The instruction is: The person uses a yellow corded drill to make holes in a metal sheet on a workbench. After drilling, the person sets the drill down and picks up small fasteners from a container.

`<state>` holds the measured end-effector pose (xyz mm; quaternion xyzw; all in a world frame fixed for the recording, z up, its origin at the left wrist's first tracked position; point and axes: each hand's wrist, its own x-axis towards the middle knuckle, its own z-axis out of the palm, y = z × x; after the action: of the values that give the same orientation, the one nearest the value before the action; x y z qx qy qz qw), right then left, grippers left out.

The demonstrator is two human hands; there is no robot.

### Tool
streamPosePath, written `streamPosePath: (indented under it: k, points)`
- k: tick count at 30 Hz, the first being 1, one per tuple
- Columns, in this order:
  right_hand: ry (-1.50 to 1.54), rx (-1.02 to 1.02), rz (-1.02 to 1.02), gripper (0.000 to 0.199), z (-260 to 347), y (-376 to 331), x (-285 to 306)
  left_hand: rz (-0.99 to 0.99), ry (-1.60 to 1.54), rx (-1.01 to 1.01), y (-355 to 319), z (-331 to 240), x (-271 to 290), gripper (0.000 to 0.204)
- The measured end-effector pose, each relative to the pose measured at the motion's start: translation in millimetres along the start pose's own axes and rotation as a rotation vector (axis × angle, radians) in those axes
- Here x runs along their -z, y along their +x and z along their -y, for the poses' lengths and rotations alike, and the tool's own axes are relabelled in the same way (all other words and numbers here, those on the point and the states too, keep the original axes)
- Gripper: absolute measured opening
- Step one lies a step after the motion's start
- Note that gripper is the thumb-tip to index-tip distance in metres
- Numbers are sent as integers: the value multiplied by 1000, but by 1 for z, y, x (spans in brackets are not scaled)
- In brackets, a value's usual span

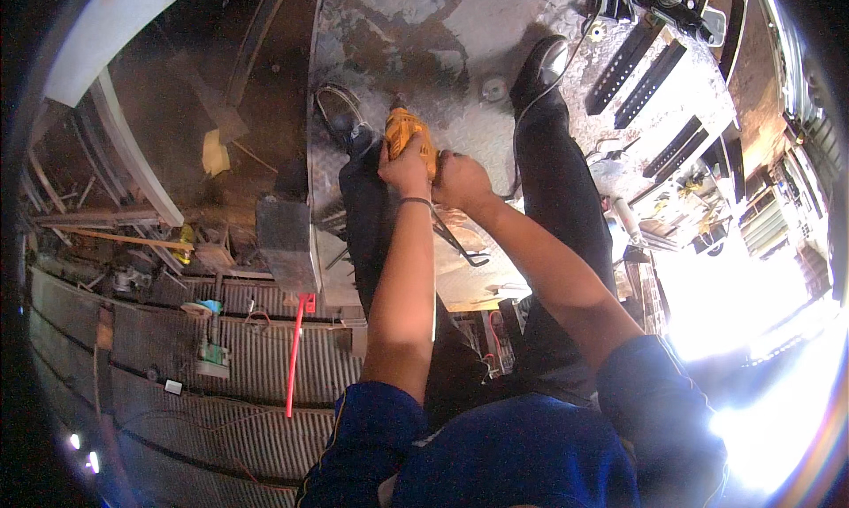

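Note:
Both my hands are closed around a yellow power drill (409, 129) between my feet. My left hand (405, 170) wraps the drill's body, and my right hand (462, 181) grips it at the rear, where the fingers partly hide the handle. The dark chuck (399, 102) points away from me, toward the worn grey metal surface (482, 30). Whether a bit touches that surface I cannot tell. My shoes (340, 115) stand on the same surface, one on each side of the drill.
Several black perforated metal strips (650, 84) lie to the right. A cable (557, 85) runs past my right shoe. Dark metal frames (124, 145) and a drop at the surface's edge lie to the left. A red bar (296, 358) stands out near corrugated sheeting (318, 353).

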<state>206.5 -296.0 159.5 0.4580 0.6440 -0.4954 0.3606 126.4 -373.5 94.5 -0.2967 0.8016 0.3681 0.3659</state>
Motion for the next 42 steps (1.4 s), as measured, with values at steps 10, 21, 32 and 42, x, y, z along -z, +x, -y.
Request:
streamPosePath:
  k: [10,21,32,42]
  points:
    - [157,-49,17,54,8,-6,-17,133,163,-160,7,1,11,62]
    - [209,-11,-52,56,3,-4,-32,131,176,-160,6,-4,11,62]
    - [159,-17,4,55,4,0,-14,114,37,-111,8,1,7,54]
    - [221,-39,-45,57,11,-11,-24,158,335,-271,2,-11,9,57]
